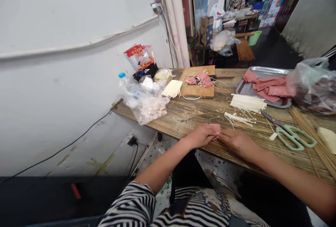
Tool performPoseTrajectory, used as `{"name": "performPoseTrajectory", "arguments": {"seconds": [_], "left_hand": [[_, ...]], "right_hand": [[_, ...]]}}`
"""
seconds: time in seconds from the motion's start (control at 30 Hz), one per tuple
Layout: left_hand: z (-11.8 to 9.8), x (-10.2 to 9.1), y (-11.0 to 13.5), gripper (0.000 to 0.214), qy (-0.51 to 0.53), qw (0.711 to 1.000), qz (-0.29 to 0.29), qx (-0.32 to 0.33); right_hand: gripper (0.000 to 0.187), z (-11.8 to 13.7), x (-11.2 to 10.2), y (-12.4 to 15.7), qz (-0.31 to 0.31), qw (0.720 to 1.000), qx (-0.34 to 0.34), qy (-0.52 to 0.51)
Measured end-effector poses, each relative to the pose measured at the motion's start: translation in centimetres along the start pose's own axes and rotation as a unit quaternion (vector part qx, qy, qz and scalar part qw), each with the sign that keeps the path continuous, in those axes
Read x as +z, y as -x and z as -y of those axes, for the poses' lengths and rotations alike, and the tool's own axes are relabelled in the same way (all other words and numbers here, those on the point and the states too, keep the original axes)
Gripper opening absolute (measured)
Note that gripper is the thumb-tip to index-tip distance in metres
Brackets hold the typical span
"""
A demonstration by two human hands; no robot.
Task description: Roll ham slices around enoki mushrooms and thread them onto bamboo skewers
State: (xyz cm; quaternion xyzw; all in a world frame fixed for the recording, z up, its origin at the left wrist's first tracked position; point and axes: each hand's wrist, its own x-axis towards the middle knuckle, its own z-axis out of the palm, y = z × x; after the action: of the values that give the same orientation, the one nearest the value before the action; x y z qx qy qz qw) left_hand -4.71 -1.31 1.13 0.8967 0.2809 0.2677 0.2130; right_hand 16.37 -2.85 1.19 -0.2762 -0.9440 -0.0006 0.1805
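Near the table's front edge, my left hand (201, 136) has its fingers closed on a small pink slice of meat (215, 127). From the other side my right hand (237, 142) reaches the same slice, its fingertips pressed together at the slice's edge. Whether anything lies inside the slice is hidden by my fingers. Just beyond my right hand lie a few loose enoki mushrooms (238, 119) and a thicker bunch of enoki (248, 103). Green-handled scissors (295, 137) rest to the right. More pink slices (273, 85) lie on a metal tray (243, 87).
A wooden cutting board (196, 92) at the back holds several pink enoki rolls (203, 79). Plastic bags (149, 106) crowd the left end. Bamboo skewers (311, 136) and a filled plastic bag (316, 87) are at right. Another person (236, 3) sits in the background.
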Motion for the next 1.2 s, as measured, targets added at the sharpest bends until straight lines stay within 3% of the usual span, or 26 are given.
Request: {"name": "performPoseTrajectory", "arguments": {"seconds": [0.17,0.27,0.5,0.77,0.93,1.2], "left_hand": [[-1.0,-0.7,0.4,0.024,0.009,1.000,0.009,-0.027],[-0.9,0.1,0.5,0.018,0.011,0.998,-0.027,-0.063],[-0.7,1.4,0.7,0.019,0.063,0.989,-0.128,-0.051],[-0.9,2.1,1.6,0.020,0.003,0.983,-0.178,-0.048],[-1.3,2.1,1.2,0.020,-0.013,0.988,-0.154,-0.021],[-1.0,1.8,1.1,0.016,-0.075,0.986,-0.131,-0.075]], "right_hand": [[0.031,-1.0,-0.1,-1.1,0.001,0.985,0.073,-0.153],[0.035,-1.6,-0.6,-1.8,0.043,0.970,0.127,-0.204],[0.040,-2.1,-1.1,-2.6,0.084,0.948,0.180,-0.248],[0.037,-2.7,-0.4,-3.5,0.129,0.920,0.245,-0.276],[0.041,-2.7,-1.0,-4.2,0.135,0.920,0.257,-0.265],[0.026,-2.0,-0.4,-3.5,0.099,0.923,0.294,-0.227]]}}
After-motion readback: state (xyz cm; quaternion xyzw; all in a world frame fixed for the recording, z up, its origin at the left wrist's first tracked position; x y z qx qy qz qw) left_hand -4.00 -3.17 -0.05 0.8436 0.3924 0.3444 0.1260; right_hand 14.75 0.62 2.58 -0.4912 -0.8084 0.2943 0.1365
